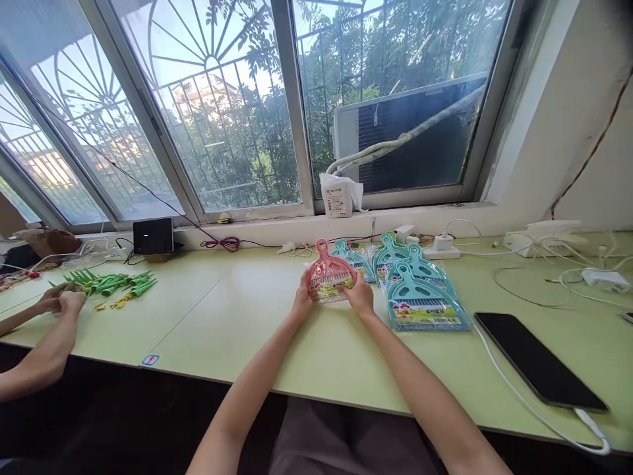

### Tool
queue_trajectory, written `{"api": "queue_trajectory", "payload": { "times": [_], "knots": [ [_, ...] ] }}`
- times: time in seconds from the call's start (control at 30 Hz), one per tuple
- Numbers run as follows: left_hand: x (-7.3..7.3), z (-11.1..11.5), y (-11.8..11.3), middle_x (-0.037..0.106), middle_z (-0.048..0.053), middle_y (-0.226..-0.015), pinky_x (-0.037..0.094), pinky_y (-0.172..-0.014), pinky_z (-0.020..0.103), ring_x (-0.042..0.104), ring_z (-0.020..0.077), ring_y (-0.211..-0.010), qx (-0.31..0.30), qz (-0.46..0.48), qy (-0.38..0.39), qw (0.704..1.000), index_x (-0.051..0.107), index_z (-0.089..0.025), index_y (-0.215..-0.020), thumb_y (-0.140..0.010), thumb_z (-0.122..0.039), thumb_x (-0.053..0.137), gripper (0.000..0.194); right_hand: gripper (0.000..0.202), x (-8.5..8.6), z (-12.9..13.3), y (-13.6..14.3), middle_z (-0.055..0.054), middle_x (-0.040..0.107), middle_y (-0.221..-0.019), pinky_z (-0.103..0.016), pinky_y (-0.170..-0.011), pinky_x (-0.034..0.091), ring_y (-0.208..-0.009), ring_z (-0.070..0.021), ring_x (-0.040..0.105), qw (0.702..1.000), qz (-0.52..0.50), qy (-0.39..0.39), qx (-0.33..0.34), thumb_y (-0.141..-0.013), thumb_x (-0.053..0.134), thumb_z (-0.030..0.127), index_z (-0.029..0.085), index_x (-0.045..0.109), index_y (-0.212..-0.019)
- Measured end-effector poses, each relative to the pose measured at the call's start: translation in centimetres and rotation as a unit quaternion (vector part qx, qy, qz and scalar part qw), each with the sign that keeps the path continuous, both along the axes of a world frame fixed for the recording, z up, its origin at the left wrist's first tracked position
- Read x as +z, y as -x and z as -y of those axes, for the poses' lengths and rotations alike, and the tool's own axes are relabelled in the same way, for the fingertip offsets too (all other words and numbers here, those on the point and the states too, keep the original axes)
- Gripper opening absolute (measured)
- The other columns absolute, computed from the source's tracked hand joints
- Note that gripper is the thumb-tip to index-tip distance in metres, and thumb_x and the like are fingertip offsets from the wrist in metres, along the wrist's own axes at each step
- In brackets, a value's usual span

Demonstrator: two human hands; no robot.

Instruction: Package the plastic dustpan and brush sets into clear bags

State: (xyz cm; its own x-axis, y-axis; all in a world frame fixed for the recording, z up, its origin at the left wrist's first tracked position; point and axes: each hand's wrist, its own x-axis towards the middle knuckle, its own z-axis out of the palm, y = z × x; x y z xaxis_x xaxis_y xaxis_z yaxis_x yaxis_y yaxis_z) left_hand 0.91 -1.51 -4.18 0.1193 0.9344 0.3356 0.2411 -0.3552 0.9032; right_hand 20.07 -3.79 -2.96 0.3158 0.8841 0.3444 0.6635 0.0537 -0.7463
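In the head view, the person's left hand (302,300) and right hand (362,297) had the red pack (330,267) between them, fingers closed around its two sides, the right thumb across the front. It was over the table (232,323), just left of the teal packs (422,309). Pan, brush and label were already together in clear wrap, so that much looked done; whether the wrap was sealed, I couldn't fairly tell. The teal packs, wrapped too, lay overlapping and unheld; the red one had yet to be let go.
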Motion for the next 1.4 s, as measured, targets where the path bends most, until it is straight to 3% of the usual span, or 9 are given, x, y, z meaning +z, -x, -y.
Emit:
{"api": "queue_trajectory", "payload": {
  "times": [0.17,0.37,0.47,0.6,0.7,0.8,0.97,1.17,1.4],
  "knots": [
    [0.5,0.1,0.1,0.069,0.008,-0.108,0.054,-0.081,0.033,0.065,0.0152,-0.084,0.043,-0.01,-0.02,0.999,0.024,-0.023,-0.151,-0.072,-0.01,0.058,0.087,0.056,0.0,-0.1,0.3,-0.009,0.073,-0.1,-0.028,-0.067,0.044,-0.087,-0.0255,0.069,1.0,-0.014,-0.013,0.005,-0.077,0.072,0.043,0.02,0.051,-0.123],
    [0.5,0.2,0.0,0.066,0.002,-0.093,0.054,-0.072,0.029,0.068,0.0165,-0.083,0.118,0.064,0.002,0.991,-0.001,-0.024,-0.153,-0.081,-0.029,0.061,0.096,0.052,0.5,0.1,0.7,-0.01,0.073,-0.099,-0.03,-0.066,0.043,-0.087,-0.0281,0.069,0.998,-0.052,-0.014,-0.022,-0.079,0.07,0.04,0.019,0.051,-0.122],
    [1.0,0.7,-0.1,0.067,0.001,-0.088,0.054,-0.07,0.03,0.067,0.0175,-0.08,0.138,0.07,-0.005,0.988,0.007,-0.023,-0.152,-0.083,-0.04,0.061,0.09,0.055,0.6,0.2,1.3,-0.011,0.073,-0.101,-0.03,-0.069,0.044,-0.09,-0.0292,0.069,0.995,-0.095,-0.013,-0.028,-0.076,0.072,0.04,0.018,0.052,-0.122],
    [1.5,1.6,-0.3,0.067,0.004,-0.095,0.053,-0.069,0.028,0.065,0.0161,-0.08,0.153,0.086,-0.045,0.983,0.025,-0.023,-0.144,-0.093,-0.041,0.043,0.057,0.054,0.9,0.7,2.1,-0.012,0.073,-0.102,-0.031,-0.072,0.045,-0.093,-0.0291,0.068,0.992,-0.124,-0.03,-0.017,-0.076,0.071,0.04,0.017,0.052,-0.121],
    [1.7,2.0,-0.5,0.066,0.005,-0.098,0.051,-0.062,0.027,0.064,0.0152,-0.073,0.173,0.057,-0.066,0.981,0.032,-0.024,-0.138,-0.097,-0.044,0.033,0.045,0.053,1.2,1.1,2.4,-0.01,0.073,-0.104,-0.031,-0.073,0.046,-0.092,-0.0279,0.068,0.989,-0.139,-0.046,-0.014,-0.075,0.072,0.04,0.019,0.052,-0.12],
    [1.9,2.3,-0.7,0.067,0.006,-0.099,0.051,-0.069,0.028,0.066,0.0174,-0.078,0.185,0.01,-0.078,0.98,0.031,-0.023,-0.137,-0.094,-0.05,0.043,0.052,0.051,1.2,1.3,2.4,-0.01,0.072,-0.106,-0.031,-0.074,0.046,-0.092,-0.0267,0.068,0.989,-0.141,-0.049,-0.02,-0.074,0.073,0.038,0.019,0.053,-0.117],
    [2.5,2.8,-1.4,0.07,0.006,-0.104,0.048,-0.078,0.031,0.068,0.024,-0.094,0.241,-0.075,-0.042,0.967,0.031,-0.027,-0.137,-0.068,-0.052,0.078,0.087,0.051,0.6,1.4,2.3,-0.009,0.073,-0.103,-0.03,-0.072,0.046,-0.088,-0.0258,0.067,0.988,-0.138,-0.064,-0.018,-0.074,0.072,0.039,0.02,0.053,-0.117],
    [2.7,2.9,-1.8,0.07,0.003,-0.1,0.046,-0.073,0.029,0.068,0.0223,-0.089,0.267,-0.065,-0.052,0.96,0.035,-0.029,-0.133,-0.071,-0.048,0.077,0.077,0.047,0.1,0.9,2.1,-0.01,0.072,-0.098,-0.032,-0.068,0.044,-0.079,-0.0269,0.065,0.987,-0.136,-0.089,-0.008,-0.078,0.065,0.046,0.019,0.053,-0.114],
    [2.6,2.3,-1.6,0.068,0.001,-0.099,0.045,-0.072,0.028,0.067,0.0201,-0.084,0.258,-0.024,-0.068,0.963,0.036,-0.029,-0.131,-0.075,-0.038,0.072,0.067,0.044,-0.2,0.2,1.7,-0.009,0.071,-0.096,-0.033,-0.072,0.045,-0.08,-0.0258,0.064,0.986,-0.146,-0.081,0.031,-0.078,0.063,0.04,0.019,0.052,-0.115]
  ]
}}
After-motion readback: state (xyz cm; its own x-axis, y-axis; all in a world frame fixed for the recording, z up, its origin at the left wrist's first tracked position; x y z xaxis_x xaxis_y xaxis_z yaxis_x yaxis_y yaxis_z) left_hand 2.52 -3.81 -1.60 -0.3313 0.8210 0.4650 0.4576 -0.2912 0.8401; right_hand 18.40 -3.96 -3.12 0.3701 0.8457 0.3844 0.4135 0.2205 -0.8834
